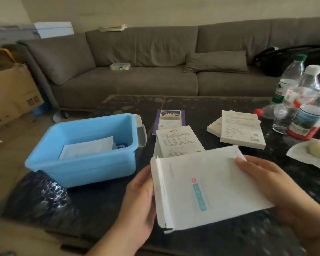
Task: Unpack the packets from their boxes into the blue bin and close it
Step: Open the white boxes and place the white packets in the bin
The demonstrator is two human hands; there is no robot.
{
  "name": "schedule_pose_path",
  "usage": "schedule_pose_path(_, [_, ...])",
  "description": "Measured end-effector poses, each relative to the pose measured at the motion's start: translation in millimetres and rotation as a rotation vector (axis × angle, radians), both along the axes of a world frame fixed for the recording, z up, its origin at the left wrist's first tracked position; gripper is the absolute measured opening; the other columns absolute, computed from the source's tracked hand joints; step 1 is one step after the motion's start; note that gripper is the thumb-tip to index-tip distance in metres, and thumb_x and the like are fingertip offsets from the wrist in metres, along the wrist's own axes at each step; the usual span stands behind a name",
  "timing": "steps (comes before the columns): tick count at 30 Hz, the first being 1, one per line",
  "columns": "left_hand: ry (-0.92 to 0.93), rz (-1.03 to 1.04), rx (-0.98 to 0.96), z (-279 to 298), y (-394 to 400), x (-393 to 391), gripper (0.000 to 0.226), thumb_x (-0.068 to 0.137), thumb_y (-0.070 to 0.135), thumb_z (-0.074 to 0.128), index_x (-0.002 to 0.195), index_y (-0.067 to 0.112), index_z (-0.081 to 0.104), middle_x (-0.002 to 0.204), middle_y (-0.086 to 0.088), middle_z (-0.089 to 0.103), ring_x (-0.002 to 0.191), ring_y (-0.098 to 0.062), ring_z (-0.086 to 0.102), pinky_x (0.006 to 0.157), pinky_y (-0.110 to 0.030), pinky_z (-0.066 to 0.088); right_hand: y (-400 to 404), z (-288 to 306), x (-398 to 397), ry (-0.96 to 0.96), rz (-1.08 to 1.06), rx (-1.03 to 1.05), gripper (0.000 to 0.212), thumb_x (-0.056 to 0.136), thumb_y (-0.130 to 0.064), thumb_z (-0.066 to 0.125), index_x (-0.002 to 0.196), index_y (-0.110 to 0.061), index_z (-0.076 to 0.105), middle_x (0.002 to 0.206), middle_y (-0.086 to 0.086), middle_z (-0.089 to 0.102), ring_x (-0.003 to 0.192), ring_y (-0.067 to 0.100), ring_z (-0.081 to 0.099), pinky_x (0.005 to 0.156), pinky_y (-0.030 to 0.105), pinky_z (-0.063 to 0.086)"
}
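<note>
A flat white box [207,187] with a blue stripe and a small red mark is held above the dark table, its flap end open on the left. My left hand [137,204] grips that open left end. My right hand [272,185] holds the right side, thumb on top. The blue bin [81,163] stands open to the left, with white packets [87,149] lying inside. Its clear lid [141,130] leans behind the bin's right rim. Beyond the held box lies another white box [177,141], then a purple box [169,121].
Two stacked white boxes [240,128] lie at the right back of the table. Several plastic water bottles [303,104] crowd the right edge, beside a white wrapper with a pale round item [318,148]. A grey sofa [137,71] stands behind; cardboard boxes [9,89] at left.
</note>
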State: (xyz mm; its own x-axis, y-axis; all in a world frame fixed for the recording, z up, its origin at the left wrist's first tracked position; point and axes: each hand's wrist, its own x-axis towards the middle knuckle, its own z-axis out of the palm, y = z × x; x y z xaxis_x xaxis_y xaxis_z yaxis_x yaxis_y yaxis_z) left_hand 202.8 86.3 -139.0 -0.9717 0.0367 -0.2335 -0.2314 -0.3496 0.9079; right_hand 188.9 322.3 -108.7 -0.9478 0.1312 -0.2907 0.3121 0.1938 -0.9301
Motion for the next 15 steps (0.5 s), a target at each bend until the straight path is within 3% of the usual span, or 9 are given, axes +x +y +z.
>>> schedule_pose_path(3, [-0.116, -0.084, 0.115, -5, 2, 0, 0.029, 0.098, 0.017, 0.054, 0.115, 0.034, 0.072, 0.112, -0.007, 0.075, 0.100, -0.027, 0.073, 0.080, -0.044, 0.058, 4, 10, 6, -0.008, -0.038, -0.065, 0.013, 0.089, -0.038, 0.059, 0.088, -0.028, 0.067, 0.069, 0.003, 0.074, 0.053, 0.021, 0.071, 0.051, 0.032, 0.053])
schedule_pose_path(6, [-0.163, -0.141, 0.203, -8, 3, 1, 0.029, 0.096, 0.018, 0.058, 0.117, 0.033, 0.071, 0.116, -0.009, 0.073, 0.104, -0.029, 0.072, 0.082, -0.045, 0.058, 7, 13, 11, -0.016, -0.090, -0.077, 0.025, 0.077, -0.043, 0.066, 0.092, -0.025, 0.073, 0.088, 0.011, 0.076, 0.078, 0.037, 0.072, 0.078, 0.048, 0.057])
schedule_pose_path(8, [-0.197, -0.160, 0.255, -13, 5, 3, 0.028, 0.096, 0.019, 0.059, 0.117, 0.031, 0.071, 0.117, -0.010, 0.073, 0.105, -0.030, 0.071, 0.086, -0.048, 0.057, 8, 15, 14, 0.022, -0.099, -0.034, 0.019, 0.084, -0.039, 0.064, 0.085, -0.026, 0.077, 0.086, 0.011, 0.076, 0.081, 0.039, 0.070, 0.084, 0.053, 0.053])
schedule_pose_path(11, [-0.259, -0.165, 0.304, -23, 9, 6, 0.026, 0.098, 0.021, 0.056, 0.117, 0.028, 0.072, 0.119, -0.010, 0.072, 0.110, -0.030, 0.069, 0.096, -0.053, 0.053, 8, 16, 18, 0.065, -0.105, 0.031, 0.015, 0.088, -0.039, 0.062, 0.084, -0.036, 0.076, 0.079, 0.008, 0.076, 0.077, 0.038, 0.071, 0.083, 0.055, 0.055])
schedule_pose_path(15, [-0.326, -0.187, 0.308, -34, 14, 6, 0.030, 0.101, 0.021, 0.049, 0.125, 0.020, 0.067, 0.125, -0.013, 0.069, 0.115, -0.032, 0.066, 0.098, -0.055, 0.051, 8, 16, 20, 0.144, -0.114, 0.174, 0.016, 0.090, -0.041, 0.061, 0.095, -0.031, 0.073, 0.074, -0.002, 0.075, 0.062, 0.026, 0.073, 0.071, 0.051, 0.060])
